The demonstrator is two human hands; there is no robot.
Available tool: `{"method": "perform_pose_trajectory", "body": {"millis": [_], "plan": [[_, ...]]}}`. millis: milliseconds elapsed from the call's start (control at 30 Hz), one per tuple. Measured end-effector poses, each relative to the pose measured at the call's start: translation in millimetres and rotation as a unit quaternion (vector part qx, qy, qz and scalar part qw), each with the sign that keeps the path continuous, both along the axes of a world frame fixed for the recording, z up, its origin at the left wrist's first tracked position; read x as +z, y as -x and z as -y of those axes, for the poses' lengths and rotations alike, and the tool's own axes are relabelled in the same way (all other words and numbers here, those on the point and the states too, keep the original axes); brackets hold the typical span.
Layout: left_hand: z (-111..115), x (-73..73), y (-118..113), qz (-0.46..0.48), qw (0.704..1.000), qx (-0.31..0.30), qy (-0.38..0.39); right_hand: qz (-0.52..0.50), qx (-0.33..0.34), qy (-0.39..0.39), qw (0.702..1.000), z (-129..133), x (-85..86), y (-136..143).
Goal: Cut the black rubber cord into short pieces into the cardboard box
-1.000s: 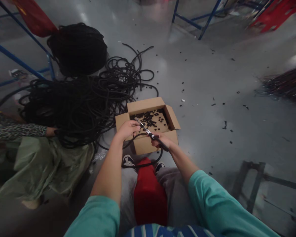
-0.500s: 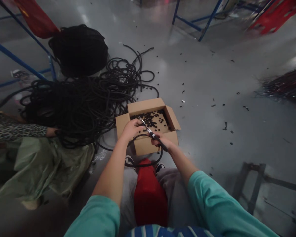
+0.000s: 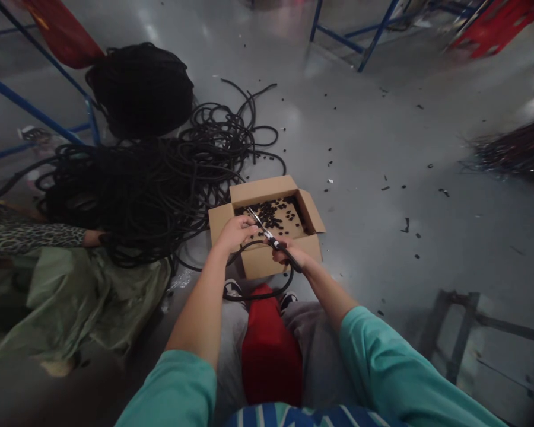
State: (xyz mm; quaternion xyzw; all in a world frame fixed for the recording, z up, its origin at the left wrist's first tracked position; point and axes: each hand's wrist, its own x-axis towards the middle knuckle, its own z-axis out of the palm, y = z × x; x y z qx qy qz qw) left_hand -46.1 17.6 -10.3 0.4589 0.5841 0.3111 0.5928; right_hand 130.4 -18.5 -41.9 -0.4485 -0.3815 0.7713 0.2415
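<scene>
Scissors (image 3: 270,239) above cardboard box (image 3: 267,264)

Head view: the right hand (image 3: 290,254) curls around the scissors' handles. The left hand (image 3: 234,233) bends its fingers beside the blades; whether they pinch the black cord (image 3: 273,293) looped below, I cannot tell. Blade tips sit slightly farther forward than a second ago.

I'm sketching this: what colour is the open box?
The box is plain brown, seen in the head view.

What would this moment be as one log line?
right hand: holds cutting tool | left hand: beside blades, grip unclear | cardboard box: open, black pieces inside | black cords: heaped left of box
</scene>
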Motion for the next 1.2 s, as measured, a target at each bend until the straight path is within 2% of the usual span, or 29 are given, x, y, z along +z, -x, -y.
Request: {"method": "perform_pose_trajectory", "body": {"millis": [200,333,500,700,833,1000,1200], "plan": [[-1.1,-0.2,5.2,-0.01,1.0,-0.016,-0.01,0.041,-0.007,-0.009,0.999,0.5,3.5,2.4],[-2.7,-7.5,9.2,-0.031,0.999,-0.035,-0.028,0.063,-0.001,-0.022,0.998,-0.3,8.2,2.0],[-4.5,-14.0,10.9,-0.074,0.996,-0.041,-0.042,0.058,0.004,-0.024,0.998,-1.4,2.8,-1.1],[-2.3,-8.0,7.5,0.002,0.998,-0.055,-0.017,-0.017,0.046,-0.025,0.999,-4.4,2.7,-5.9],[-2.1,-4.5,5.0,0.019,0.996,-0.082,0.005,0.004,0.02,-0.037,0.999,-4.0,4.0,-3.4],[-1.5,0.5,4.5,0.054,0.996,-0.071,0.009,-0.015,0.001,-0.037,0.999,-1.5,-1.1,0.0],[0.2,5.8,4.9,0.062,0.996,-0.055,0.023,0.039,0.005,-0.053,0.998,-1.5,2.7,-1.3]]}}
